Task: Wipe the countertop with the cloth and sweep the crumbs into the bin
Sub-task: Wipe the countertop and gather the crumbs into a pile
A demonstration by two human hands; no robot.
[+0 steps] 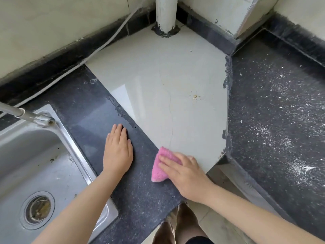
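No readable text anywhere in view.

No letters, numbers, brand marks, labels or signs can be made out on any surface.
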